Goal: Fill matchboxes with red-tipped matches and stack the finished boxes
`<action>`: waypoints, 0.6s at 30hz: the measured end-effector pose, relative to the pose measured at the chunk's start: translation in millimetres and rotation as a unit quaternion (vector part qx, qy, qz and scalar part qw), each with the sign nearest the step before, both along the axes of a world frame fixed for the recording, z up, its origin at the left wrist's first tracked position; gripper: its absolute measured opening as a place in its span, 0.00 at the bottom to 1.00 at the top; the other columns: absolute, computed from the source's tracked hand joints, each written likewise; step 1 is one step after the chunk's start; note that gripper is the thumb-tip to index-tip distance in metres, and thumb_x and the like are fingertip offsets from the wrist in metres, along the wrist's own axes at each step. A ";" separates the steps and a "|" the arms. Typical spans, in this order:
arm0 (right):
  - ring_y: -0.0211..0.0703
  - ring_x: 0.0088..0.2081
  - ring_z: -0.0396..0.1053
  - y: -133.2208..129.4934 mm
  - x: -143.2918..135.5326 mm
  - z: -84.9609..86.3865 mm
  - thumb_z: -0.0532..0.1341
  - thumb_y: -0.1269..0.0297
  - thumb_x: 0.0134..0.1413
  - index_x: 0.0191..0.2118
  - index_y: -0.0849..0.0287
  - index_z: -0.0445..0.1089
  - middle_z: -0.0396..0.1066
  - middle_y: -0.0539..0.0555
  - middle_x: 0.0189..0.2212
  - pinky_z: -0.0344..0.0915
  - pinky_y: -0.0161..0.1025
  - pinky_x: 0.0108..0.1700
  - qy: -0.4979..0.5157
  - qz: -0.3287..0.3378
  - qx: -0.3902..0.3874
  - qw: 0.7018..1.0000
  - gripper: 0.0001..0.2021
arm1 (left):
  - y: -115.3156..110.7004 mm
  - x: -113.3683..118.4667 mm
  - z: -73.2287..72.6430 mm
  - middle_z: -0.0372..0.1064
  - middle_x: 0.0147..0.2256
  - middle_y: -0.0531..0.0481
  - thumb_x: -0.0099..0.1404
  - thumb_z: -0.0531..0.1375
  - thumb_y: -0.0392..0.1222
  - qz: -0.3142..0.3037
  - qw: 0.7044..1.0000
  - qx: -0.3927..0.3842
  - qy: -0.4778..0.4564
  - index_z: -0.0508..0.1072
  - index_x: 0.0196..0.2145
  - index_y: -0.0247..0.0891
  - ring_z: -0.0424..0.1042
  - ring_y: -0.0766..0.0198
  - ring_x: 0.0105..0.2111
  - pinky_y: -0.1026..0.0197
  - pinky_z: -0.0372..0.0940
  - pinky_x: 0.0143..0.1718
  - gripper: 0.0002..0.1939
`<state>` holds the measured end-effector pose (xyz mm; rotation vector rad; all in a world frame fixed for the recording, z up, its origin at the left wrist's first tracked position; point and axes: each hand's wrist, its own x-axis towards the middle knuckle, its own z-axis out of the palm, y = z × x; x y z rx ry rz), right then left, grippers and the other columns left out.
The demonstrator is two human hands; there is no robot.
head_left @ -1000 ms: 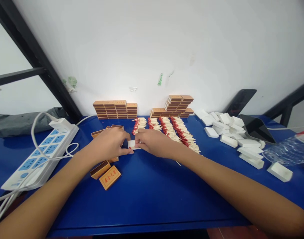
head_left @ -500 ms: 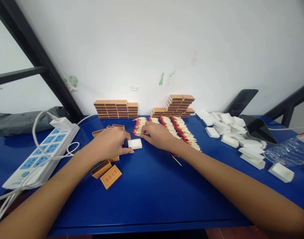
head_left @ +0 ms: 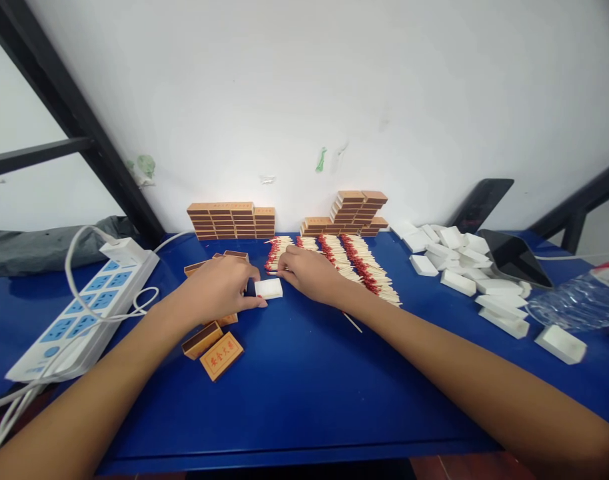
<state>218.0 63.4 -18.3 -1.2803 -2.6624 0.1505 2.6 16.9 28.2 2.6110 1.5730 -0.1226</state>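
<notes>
My left hand [head_left: 223, 285] is closed on the left end of a small white matchbox tray [head_left: 269, 288] on the blue table. A bit of red shows inside the tray near my thumb. Just to the right, my right hand [head_left: 310, 273] has its fingers bent together at the lower edge of a pile of red-tipped matches [head_left: 280, 252]; what its fingertips pinch, if anything, is hidden. More rows of matches [head_left: 367, 267] lie behind and beside this hand. Empty matchbox sleeves [head_left: 222, 357] lie below my left hand, and others are partly hidden behind it.
Stacked matchboxes [head_left: 232, 221] stand against the wall, with a second stack [head_left: 357, 208] to their right. White trays [head_left: 458, 282] are heaped at the right, by a dark phone-like device [head_left: 515, 257] and a clear plastic bottle [head_left: 579, 303]. A power strip [head_left: 87, 307] with cables lies left.
My right hand has shifted very slightly left along the match pile. My left hand keeps its grip on the tray. The whole view has moved a little.
</notes>
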 end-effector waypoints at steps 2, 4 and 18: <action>0.48 0.48 0.75 0.9 0.5 -1.1 0.58 0.63 0.78 0.48 0.60 0.76 0.75 0.59 0.49 0.63 0.40 0.42 -0.008 0.002 0.002 1.000 0.10 | -0.5 0.0 1.2 0.79 0.37 0.47 0.69 0.70 0.57 0.002 1.000 0.003 0.002 0.81 0.43 0.39 0.75 0.59 0.32 0.58 0.55 0.30 0.18; 0.49 0.48 0.76 0.7 1.6 1.0 0.57 0.62 0.78 0.49 0.61 0.76 0.75 0.60 0.50 0.63 0.41 0.42 -0.019 0.000 0.002 1.000 0.11 | -1.6 0.5 3.2 0.79 0.38 0.47 0.69 0.70 0.57 0.002 1.000 0.008 0.007 0.81 0.42 0.39 0.74 0.59 0.32 0.58 0.55 0.30 0.17; 0.45 0.45 0.74 -25.5 -6.7 18.1 0.60 0.66 0.76 0.47 0.62 0.76 0.75 0.59 0.49 0.58 0.40 0.39 0.004 0.071 -0.027 0.997 0.08 | -1.6 0.6 2.6 0.78 0.39 0.47 0.69 0.70 0.55 -0.013 0.999 0.029 0.026 0.81 0.41 0.39 0.73 0.58 0.33 0.57 0.55 0.31 0.15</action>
